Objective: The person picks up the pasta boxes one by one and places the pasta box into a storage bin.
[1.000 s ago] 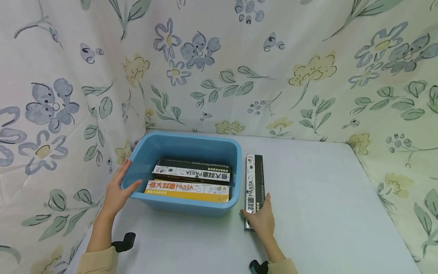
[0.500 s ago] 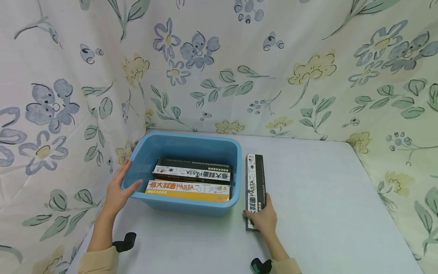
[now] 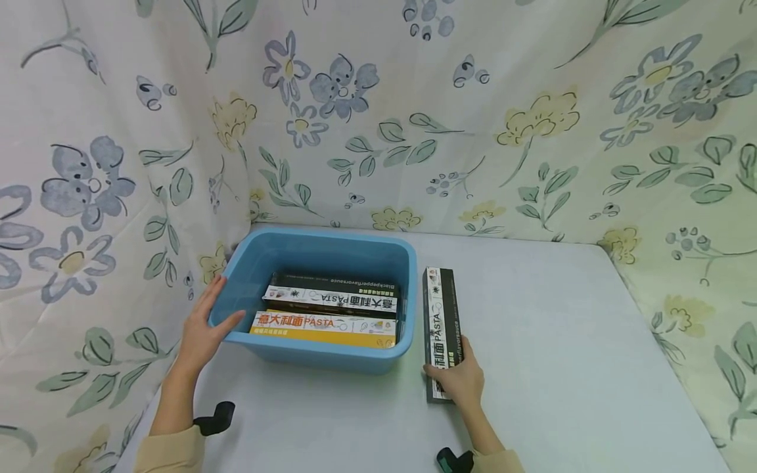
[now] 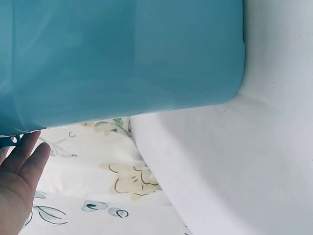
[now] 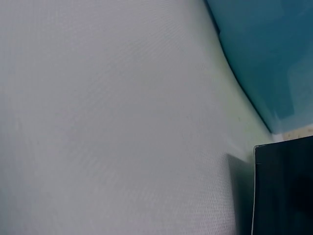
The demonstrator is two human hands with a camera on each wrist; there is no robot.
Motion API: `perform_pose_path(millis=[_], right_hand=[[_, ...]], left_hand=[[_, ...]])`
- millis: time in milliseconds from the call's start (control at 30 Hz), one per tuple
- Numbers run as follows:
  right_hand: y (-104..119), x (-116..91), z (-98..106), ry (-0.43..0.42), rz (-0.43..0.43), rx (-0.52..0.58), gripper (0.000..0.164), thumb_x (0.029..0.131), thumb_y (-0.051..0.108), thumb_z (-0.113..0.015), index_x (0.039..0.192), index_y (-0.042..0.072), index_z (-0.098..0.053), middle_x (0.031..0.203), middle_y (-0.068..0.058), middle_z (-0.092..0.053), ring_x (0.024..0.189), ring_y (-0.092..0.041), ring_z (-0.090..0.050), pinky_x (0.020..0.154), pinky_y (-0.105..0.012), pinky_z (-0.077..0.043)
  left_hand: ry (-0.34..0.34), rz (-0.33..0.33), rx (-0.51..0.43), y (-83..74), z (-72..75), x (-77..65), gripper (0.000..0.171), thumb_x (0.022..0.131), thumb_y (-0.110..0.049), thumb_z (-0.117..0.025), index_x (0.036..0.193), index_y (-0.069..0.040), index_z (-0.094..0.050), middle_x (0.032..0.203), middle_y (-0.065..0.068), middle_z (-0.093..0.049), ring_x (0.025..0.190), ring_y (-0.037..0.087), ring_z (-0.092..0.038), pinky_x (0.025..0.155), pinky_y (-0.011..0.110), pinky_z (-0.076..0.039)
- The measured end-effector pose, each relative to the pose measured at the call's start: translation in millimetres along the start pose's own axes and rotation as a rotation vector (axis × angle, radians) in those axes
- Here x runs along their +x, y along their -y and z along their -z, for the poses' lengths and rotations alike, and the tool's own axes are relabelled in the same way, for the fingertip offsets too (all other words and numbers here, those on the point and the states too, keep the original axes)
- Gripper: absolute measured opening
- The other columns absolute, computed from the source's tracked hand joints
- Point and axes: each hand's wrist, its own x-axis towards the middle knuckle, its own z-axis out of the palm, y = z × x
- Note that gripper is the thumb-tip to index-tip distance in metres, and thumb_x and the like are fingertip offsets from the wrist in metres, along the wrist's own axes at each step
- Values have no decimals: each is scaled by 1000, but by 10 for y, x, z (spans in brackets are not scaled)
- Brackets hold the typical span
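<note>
In the head view my left hand (image 3: 201, 335) holds the left end of a blue plastic tub (image 3: 331, 360), with its thumb over the rim and its fingers along the outer side. The left wrist view shows some of those fingers (image 4: 32, 164) by the tub's wall. To the tub's right, my right hand (image 3: 460, 380) grips a long black-and-white pasta box (image 3: 439, 315) near its close end, thumb on the left and fingers on the right. The right wrist view catches only the box's dark end (image 5: 283, 186); the hand itself is out of that view.
Inside the tub lie a black-and-white pasta box (image 3: 331, 299) and a yellow-and-white one (image 3: 325, 328). The white table (image 3: 550, 341) extends to the right. A flowered curtain (image 3: 378, 164) hangs behind the table and along its sides.
My right hand has closed in on the pasta box and moved slightly right. The box's near end has shifted slightly right and toward me. The left hand and tub look unmoved.
</note>
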Motion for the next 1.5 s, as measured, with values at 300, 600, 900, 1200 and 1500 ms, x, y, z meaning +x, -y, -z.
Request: perform_pose_path(millis=[300,600,900,1200,1500], right_hand=[[-17,19,69,-6,6,-7,100,64,24,-87,144,-6,-36,122,-32,-57,100,-42,-60,83,-53,-50],[-6,50,199,0,19,-17,97,64,22,-86,143,-8,-37,122,-33,-57,99,-42,-60,82,-53,-49],[46,47,325,7,33,-27,99,64,22,-86,144,-8,-36,129,-33,-54,103,-42,-59,84,-53,-48],[194,30,503,-11,78,-4,98,64,21,-87,144,-8,-37,127,-32,-55,98,-40,-61,78,-46,-49],[329,-1,674,-9,90,-4,98,64,20,-87,144,-6,-38,121,-31,-59,90,-35,-62,69,-36,-46]], left_hand=[[-3,5,1,1,-2,-13,77,87,-19,-67,153,-6,-29,158,21,-20,143,46,-14,104,76,-15],[-4,-5,-7,2,0,-16,77,87,-18,-67,153,-6,-29,158,21,-20,143,46,-14,104,76,-14],[-2,2,-7,1,2,-17,77,87,-19,-66,153,-6,-29,159,20,-20,143,46,-14,103,76,-14],[-3,7,1,-7,-3,-18,77,87,-19,-66,153,-7,-28,159,20,-19,144,46,-13,104,76,-13],[-3,1,-2,-4,-2,-12,76,87,-19,-66,153,-6,-29,159,20,-19,144,46,-14,104,76,-13]])
